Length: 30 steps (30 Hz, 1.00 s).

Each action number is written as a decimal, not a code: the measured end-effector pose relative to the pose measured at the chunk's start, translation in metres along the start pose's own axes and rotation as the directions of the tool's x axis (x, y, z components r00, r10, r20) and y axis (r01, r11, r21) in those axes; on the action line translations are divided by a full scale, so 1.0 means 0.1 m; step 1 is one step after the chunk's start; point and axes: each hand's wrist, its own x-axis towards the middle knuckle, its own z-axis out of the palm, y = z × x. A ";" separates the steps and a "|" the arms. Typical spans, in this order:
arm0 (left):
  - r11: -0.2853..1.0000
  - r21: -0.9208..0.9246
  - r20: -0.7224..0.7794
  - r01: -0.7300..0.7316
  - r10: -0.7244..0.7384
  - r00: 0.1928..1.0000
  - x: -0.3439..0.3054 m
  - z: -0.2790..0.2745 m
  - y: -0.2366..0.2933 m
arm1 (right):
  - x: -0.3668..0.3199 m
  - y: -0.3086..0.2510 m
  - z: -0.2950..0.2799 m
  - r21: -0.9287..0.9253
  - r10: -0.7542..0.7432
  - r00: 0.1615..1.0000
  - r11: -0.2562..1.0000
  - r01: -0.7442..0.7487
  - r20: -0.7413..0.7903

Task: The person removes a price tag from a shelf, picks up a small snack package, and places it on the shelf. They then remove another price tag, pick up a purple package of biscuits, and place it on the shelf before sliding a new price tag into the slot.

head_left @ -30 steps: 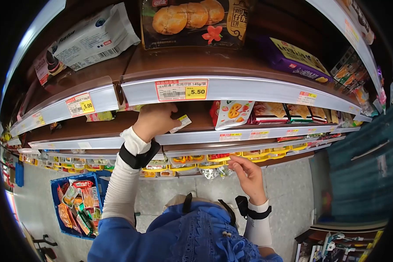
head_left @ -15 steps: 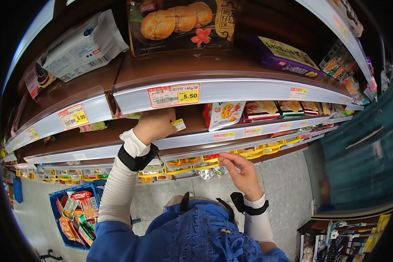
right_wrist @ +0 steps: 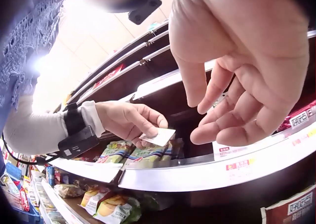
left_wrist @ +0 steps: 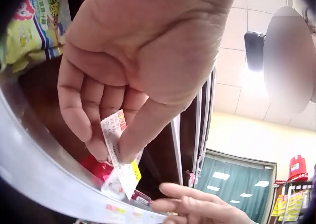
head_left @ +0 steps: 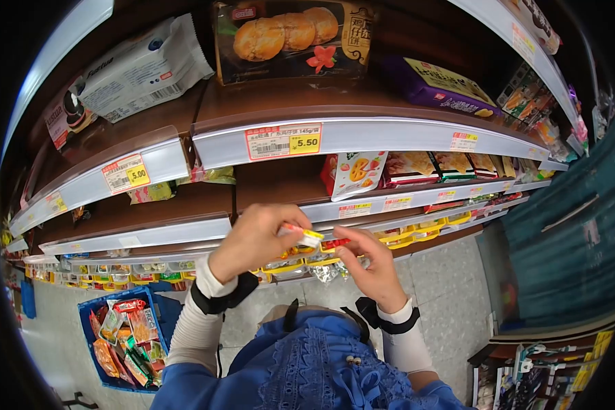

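Note:
Between thumb and fingers, the left hand (head_left: pixel 258 240) pinches a small paper price label (head_left: pixel 306 234) in front of the lower shelf edge. In the left wrist view, the label (left_wrist: pixel 120 155) shows printed text and a yellow corner. The right hand (head_left: pixel 372 268) is just to the right, fingers loosely bent and holding nothing; it does not touch the label. Seen from the right wrist, the right hand (right_wrist: pixel 247 61) has its fingers apart, with the left hand (right_wrist: pixel 129 121) and the label (right_wrist: pixel 159 136) beyond it.
A white box with red sides (head_left: pixel 357 175) and several snack packs stand on the lower shelf. Above are a dark biscuit pack (head_left: pixel 290 44), a white pack (head_left: pixel 140 72) and a purple pack (head_left: pixel 451 89). A blue crate (head_left: pixel 89 328) of snacks is on the floor at left.
The left hand has come out from the lower shelf, down and toward the right hand, with the label still pinched. The two hands are now close together.

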 end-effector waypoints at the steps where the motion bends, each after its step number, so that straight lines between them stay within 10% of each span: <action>1: 0.999 -0.037 -0.005 -0.022 0.022 1.000 -0.04 0.08 0.00 | 0.01 0.00 0.02 0.002 -0.001 1.000 1.000 0.001 0.007; 10: 0.984 -0.170 -0.163 0.059 -0.088 0.983 -0.31 0.37 -0.23 | 0.05 0.16 0.13 -0.209 -0.042 0.993 0.976 0.064 0.109; 15: 0.878 0.461 -0.504 -0.124 0.375 0.778 -0.37 0.46 -0.51 | 0.12 0.21 0.06 -0.056 0.057 0.996 0.997 -0.061 -0.071; 30: 0.732 0.680 -0.492 0.039 0.417 0.764 -0.23 0.55 -0.82 | 0.20 0.14 0.11 0.038 0.079 0.996 0.996 -0.078 -0.041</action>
